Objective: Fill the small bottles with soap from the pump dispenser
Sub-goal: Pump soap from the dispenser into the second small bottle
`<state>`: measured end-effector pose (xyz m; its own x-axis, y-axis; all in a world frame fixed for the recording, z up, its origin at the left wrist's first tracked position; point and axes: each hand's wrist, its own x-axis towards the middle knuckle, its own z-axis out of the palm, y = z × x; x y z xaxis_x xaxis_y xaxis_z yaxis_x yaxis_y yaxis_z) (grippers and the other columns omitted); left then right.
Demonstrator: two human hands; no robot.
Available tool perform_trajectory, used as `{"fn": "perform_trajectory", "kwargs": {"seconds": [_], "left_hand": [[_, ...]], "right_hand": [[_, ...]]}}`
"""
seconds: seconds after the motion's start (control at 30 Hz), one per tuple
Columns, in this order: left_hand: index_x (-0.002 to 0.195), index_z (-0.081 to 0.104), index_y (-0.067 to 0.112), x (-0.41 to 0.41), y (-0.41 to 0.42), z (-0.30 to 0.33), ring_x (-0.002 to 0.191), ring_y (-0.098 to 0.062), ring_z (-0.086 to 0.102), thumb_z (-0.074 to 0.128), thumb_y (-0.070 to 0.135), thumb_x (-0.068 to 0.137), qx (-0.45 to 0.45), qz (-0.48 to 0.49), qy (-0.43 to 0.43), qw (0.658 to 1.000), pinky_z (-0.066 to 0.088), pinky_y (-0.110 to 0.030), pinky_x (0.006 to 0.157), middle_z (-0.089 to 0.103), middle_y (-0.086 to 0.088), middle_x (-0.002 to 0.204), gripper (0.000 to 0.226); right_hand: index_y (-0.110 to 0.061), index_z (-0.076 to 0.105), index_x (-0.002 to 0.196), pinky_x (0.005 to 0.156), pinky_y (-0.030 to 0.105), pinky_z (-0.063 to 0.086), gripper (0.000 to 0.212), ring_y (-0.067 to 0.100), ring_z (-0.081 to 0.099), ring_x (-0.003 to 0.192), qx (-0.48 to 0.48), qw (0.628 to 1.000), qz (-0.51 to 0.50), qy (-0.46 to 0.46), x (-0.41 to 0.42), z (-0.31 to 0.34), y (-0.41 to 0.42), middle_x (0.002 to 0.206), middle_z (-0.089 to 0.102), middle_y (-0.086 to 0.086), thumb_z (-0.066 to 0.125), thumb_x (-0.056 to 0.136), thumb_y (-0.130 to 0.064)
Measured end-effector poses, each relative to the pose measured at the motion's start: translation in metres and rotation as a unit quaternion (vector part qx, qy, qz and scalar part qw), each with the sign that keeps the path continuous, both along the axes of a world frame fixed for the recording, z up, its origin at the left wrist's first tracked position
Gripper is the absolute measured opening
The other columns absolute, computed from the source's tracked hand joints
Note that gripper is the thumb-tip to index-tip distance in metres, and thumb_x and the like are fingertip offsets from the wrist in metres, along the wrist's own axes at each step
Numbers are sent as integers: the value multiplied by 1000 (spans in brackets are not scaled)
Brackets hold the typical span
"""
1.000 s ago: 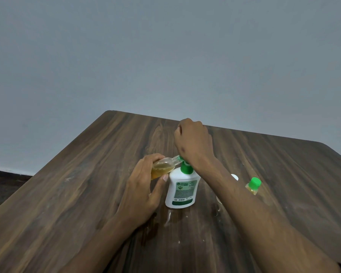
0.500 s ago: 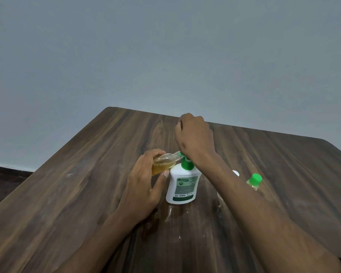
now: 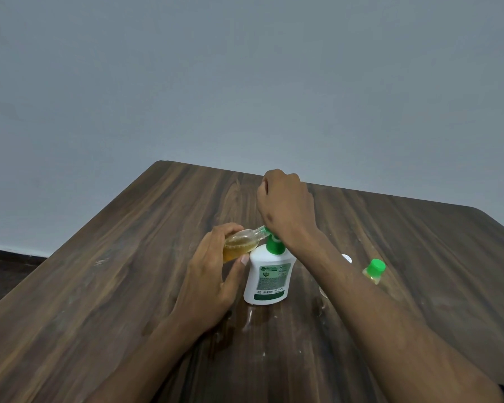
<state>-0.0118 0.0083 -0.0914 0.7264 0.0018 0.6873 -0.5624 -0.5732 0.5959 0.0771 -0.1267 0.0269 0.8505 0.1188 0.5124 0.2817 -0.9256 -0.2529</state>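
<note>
The left hand (image 3: 207,283) is gripping the small bottle (image 3: 240,244) tilted, mouth touching the dispenser (image 3: 269,274) spout to catch soap, while the clenched right hand (image 3: 285,207) is pressing the pump.

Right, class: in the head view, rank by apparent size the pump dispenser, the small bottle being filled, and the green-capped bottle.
1. pump dispenser
2. small bottle, partly hidden by the left hand
3. green-capped bottle, partly hidden behind the right forearm, so its rank is unsure
</note>
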Motion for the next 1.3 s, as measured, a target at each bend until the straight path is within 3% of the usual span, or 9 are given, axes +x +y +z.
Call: {"fn": "perform_trajectory", "kwargs": {"seconds": [0.07,0.2,0.33,0.47,0.57,0.8,0.93,1.3], "left_hand": [[136,54,19,0,1,0,115,-6,61,62,26,101,1,1,2,1000,47,-16,95,61,12,124,36],[135,53,21,-1,0,1,114,-4,60,62,27,101,1,0,4,1000,47,-14,94,60,13,123,36],[135,53,20,-1,1,0,114,-3,60,62,26,101,1,3,2,1000,45,-13,94,61,13,123,35],[135,52,21,-1,-1,1,113,-5,61,62,25,101,-2,0,4,1000,47,-14,93,61,12,123,36],[135,52,22,-2,0,1,113,-6,61,63,24,101,-2,-2,0,1000,48,-15,93,61,12,123,36],[134,54,19,-2,-1,2,112,-7,62,62,25,101,-4,-3,4,1000,49,-18,92,61,14,122,34],[135,54,19,-2,0,2,112,-7,62,62,26,101,-3,-5,9,1000,49,-19,93,61,13,122,35],[134,54,18,-1,0,2,112,-7,62,63,24,100,-5,-5,5,1000,50,-18,91,62,11,122,36]], "right_hand": [[-12,59,86,55,31,34,24,21,56,67,1,1000,-2,10,-1,-1,0,75,56,0,44,102,-21],[-13,54,85,51,30,29,23,14,45,60,-1,1000,-3,5,-2,3,0,73,50,-1,44,104,-22],[-11,62,86,58,33,44,25,22,60,68,4,1000,3,11,-1,-1,1,77,61,2,45,102,-20],[-12,54,82,53,32,33,25,19,50,62,5,1000,0,4,0,1,1,71,51,0,43,102,-21],[-12,58,80,55,33,41,27,24,58,64,19,1000,-2,12,2,-3,1,71,58,2,43,100,-20],[-12,59,83,55,33,40,26,22,56,65,11,1000,-3,-1,2,-3,0,76,59,3,42,101,-22],[-13,55,82,50,31,28,24,17,47,59,-6,1000,-5,0,1,1,0,71,50,-1,43,102,-21],[-12,60,82,54,32,39,27,22,58,63,6,1000,-2,0,3,-4,0,72,60,2,43,100,-20]]}}
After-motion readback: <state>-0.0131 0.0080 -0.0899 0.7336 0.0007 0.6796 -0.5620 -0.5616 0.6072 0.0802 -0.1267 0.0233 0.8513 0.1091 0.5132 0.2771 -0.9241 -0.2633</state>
